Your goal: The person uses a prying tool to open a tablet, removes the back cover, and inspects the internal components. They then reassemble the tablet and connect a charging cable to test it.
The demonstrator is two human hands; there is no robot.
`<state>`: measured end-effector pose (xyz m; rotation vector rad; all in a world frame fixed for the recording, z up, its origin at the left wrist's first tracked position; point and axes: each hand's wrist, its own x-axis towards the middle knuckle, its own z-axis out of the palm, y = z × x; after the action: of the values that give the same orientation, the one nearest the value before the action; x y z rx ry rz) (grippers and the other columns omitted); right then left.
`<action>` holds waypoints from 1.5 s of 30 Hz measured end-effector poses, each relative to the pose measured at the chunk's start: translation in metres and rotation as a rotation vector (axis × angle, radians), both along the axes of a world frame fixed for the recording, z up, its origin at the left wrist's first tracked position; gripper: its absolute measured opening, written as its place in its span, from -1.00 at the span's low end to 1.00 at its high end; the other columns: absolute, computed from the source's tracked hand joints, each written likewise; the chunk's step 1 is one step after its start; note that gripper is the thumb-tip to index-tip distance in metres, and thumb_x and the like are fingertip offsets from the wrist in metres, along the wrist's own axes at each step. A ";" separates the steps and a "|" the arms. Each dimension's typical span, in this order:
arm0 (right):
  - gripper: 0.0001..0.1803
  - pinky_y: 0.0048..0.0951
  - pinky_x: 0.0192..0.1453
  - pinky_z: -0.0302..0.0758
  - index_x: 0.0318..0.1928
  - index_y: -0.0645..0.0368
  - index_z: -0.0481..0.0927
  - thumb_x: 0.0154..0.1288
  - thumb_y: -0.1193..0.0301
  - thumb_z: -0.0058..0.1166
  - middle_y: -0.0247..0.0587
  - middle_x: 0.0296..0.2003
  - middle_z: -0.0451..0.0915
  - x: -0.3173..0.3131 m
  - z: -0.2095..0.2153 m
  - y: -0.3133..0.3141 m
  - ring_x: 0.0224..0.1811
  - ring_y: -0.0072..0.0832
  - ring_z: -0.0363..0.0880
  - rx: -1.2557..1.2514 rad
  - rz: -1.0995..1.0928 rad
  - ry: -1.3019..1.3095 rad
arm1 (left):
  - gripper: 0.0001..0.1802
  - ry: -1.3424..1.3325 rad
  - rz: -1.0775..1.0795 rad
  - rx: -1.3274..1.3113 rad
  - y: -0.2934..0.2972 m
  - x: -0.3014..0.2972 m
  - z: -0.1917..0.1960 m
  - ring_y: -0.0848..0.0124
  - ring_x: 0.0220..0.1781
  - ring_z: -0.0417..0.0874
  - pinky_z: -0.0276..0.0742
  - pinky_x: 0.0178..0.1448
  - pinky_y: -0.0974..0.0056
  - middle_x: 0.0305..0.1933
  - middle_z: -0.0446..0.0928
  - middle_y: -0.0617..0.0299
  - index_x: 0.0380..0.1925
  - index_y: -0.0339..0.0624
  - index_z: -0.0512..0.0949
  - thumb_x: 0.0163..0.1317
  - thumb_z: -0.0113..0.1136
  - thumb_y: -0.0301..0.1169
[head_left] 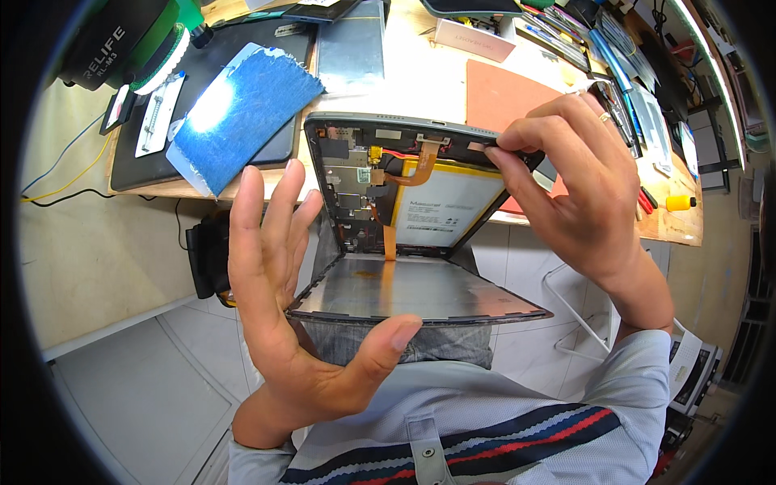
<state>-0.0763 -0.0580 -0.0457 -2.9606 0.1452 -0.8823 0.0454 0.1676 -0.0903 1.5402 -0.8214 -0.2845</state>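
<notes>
An opened tablet (444, 212) is held tilted up over my lap, its inside facing me. A white battery (440, 202) with yellow edges, circuit boards and orange ribbon cables (390, 242) show in it. The detached screen panel (404, 291) lies folded down toward me, its silvery back up, with a ribbon cable running to it. My right hand (578, 174) pinches the tablet's upper right corner between thumb and fingers. My left hand (295, 339) is spread around the panel's near left corner, fingers stretched upward at the left edge, thumb along the near edge; its palm seems to support the corner.
A wooden workbench (428, 81) lies ahead, with a dark mat (137, 153), a blue cloth (242, 113) and a reddish-brown pad (493, 97). A green-and-black device (121, 40) stands at the far left. Tools, a white box (477, 40) and a yellow bottle (681, 202) sit toward the right.
</notes>
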 end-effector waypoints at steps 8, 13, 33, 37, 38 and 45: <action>-0.74 -0.38 -0.32 0.43 -0.34 0.23 0.61 -0.03 0.66 0.44 -0.24 -0.40 0.56 0.000 -0.003 0.001 -0.37 -0.37 0.52 -0.006 -0.017 -0.016 | 0.36 -0.029 0.025 0.026 0.001 0.001 -0.002 -0.08 0.50 0.37 0.22 0.56 -0.04 0.52 0.22 -0.28 0.57 -0.30 -0.09 0.00 0.54 0.13; -0.80 -0.43 -0.30 0.43 -0.31 0.24 0.61 0.09 0.62 0.41 -0.23 -0.33 0.59 -0.008 0.003 -0.003 -0.34 -0.44 0.54 0.213 0.000 -0.036 | 0.13 -0.141 -0.073 0.052 0.004 0.008 0.004 -0.06 0.47 0.41 0.27 0.53 -0.02 0.49 0.28 -0.28 0.45 -0.37 0.17 0.07 0.49 0.10; -0.79 -0.58 -0.26 0.47 -0.16 0.35 0.69 0.20 0.57 0.40 -0.27 -0.28 0.71 -0.055 0.009 -0.022 -0.36 -0.60 0.58 0.630 -0.099 -0.115 | -0.57 0.014 -0.182 -0.009 -0.020 0.028 0.017 0.13 0.33 0.56 0.39 0.43 0.13 0.34 0.48 -0.29 0.04 -0.33 0.59 0.13 0.29 -0.45; -0.83 -0.55 -0.27 0.47 -0.22 0.32 0.72 0.15 0.61 0.39 -0.19 -0.33 0.71 -0.033 0.022 -0.017 -0.39 -0.53 0.57 0.284 0.044 -0.061 | -0.50 -0.359 -0.209 0.009 -0.028 0.040 0.017 -0.03 0.40 0.50 0.27 0.50 0.04 0.36 0.47 -0.27 0.05 -0.31 0.60 0.02 0.22 -0.48; -0.83 -0.55 -0.27 0.48 -0.21 0.31 0.72 0.15 0.62 0.39 -0.19 -0.33 0.71 -0.028 0.021 -0.017 -0.38 -0.52 0.58 0.276 0.074 -0.080 | -0.49 -0.375 -0.204 0.039 -0.028 0.041 0.018 -0.03 0.39 0.50 0.28 0.49 0.04 0.35 0.48 -0.26 0.06 -0.30 0.61 0.00 0.22 -0.49; -0.82 -0.53 -0.24 0.61 -0.22 0.32 0.71 0.14 0.66 0.37 -0.17 -0.34 0.71 -0.016 0.014 -0.015 -0.31 -0.48 0.69 0.331 0.053 -0.023 | -0.40 -0.523 -0.184 0.145 -0.028 0.044 0.026 -0.07 0.32 0.51 0.34 0.44 0.00 0.29 0.55 -0.18 0.11 -0.30 0.60 -0.06 0.19 -0.51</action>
<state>-0.0927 -0.0729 -0.0322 -2.6352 0.1899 -0.7974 0.0892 0.1393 -0.0645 1.7043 -1.3821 -0.0712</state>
